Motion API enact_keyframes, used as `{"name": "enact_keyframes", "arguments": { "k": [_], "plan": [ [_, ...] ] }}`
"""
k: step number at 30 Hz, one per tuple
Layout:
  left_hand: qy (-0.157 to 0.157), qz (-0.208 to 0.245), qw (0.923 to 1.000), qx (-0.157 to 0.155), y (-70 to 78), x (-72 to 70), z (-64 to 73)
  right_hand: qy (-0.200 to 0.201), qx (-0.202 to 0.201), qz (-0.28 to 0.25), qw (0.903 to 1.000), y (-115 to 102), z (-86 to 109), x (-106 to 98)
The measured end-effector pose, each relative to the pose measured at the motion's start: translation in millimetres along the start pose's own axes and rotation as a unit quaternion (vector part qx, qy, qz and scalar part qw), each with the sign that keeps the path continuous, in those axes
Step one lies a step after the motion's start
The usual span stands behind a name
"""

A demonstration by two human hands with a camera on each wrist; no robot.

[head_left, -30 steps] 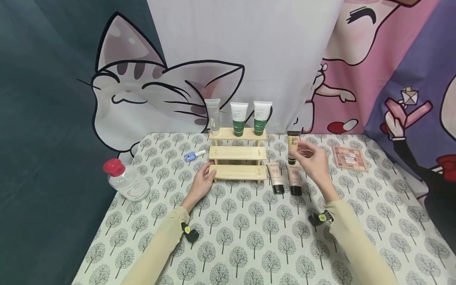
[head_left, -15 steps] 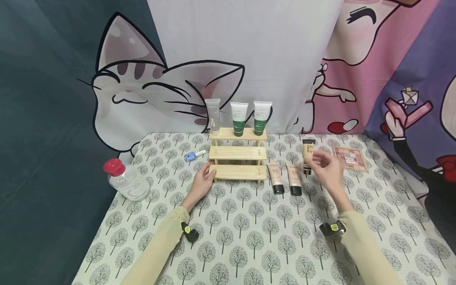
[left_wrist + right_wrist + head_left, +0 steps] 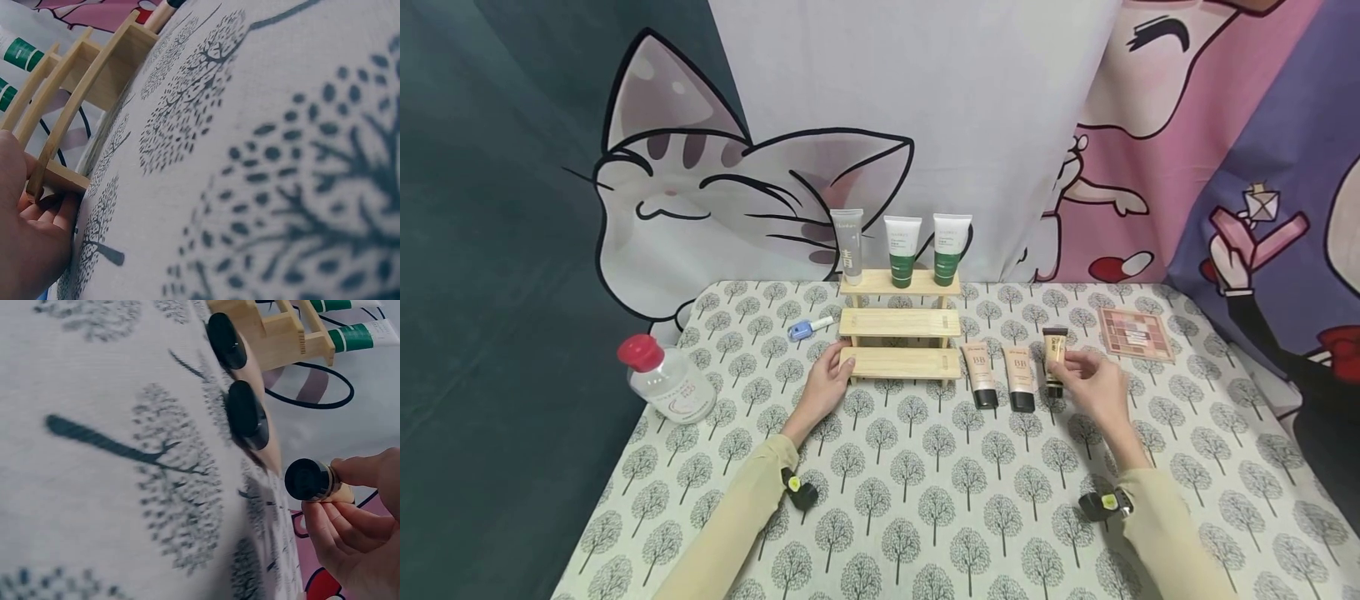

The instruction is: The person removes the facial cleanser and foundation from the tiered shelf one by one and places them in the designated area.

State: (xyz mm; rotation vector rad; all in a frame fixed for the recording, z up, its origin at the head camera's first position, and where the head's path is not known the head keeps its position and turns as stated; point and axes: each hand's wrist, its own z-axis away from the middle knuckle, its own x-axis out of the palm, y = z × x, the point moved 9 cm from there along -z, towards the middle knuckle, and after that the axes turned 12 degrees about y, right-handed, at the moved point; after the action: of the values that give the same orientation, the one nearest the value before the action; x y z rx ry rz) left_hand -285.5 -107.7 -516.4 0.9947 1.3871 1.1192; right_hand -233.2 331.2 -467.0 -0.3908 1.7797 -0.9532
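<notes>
My right hand [image 3: 1099, 385] pinches a small gold tube [image 3: 1055, 350] with black ends between thumb and fingers. In the right wrist view its round black cap [image 3: 306, 479] faces the camera, held just off the cloth. To its left, two pink BB cream tubes [image 3: 1019, 371] lie side by side with black caps toward me. My left hand [image 3: 828, 380] grips the left end of the lowest step of a three-step wooden rack [image 3: 901, 363], thumb on top. On the rack's top step stand a grey tube [image 3: 850, 250] and two white-and-green tubes [image 3: 902, 250].
A blue nail polish bottle [image 3: 808, 328] lies left of the rack. Farther left stands a clear bottle [image 3: 673, 387] with a red cap. At the right lies a pink eyeshadow palette [image 3: 1137, 334]. A tree-print cloth [image 3: 910, 508] covers the table; a cartoon curtain [image 3: 985, 108] hangs behind.
My right hand has carried the gold tube rightward and then down toward the cloth, to the right of the pink tubes. The left hand stays on the rack.
</notes>
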Motion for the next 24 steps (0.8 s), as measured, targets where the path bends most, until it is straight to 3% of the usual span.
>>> {"name": "enact_keyframes", "arguments": {
  "k": [14, 24],
  "plan": [
    [-0.003, 0.003, 1.0, -0.005, -1.9, -0.9, 0.3, -0.054, 0.018, 0.042, 0.9975, 23, 9.8, 10],
    [0.001, 0.002, 1.0, -0.004, -2.8, -0.4, -0.1, -0.031, -0.012, 0.069, 0.9971, 12, 3.2, 2]
  ]
}}
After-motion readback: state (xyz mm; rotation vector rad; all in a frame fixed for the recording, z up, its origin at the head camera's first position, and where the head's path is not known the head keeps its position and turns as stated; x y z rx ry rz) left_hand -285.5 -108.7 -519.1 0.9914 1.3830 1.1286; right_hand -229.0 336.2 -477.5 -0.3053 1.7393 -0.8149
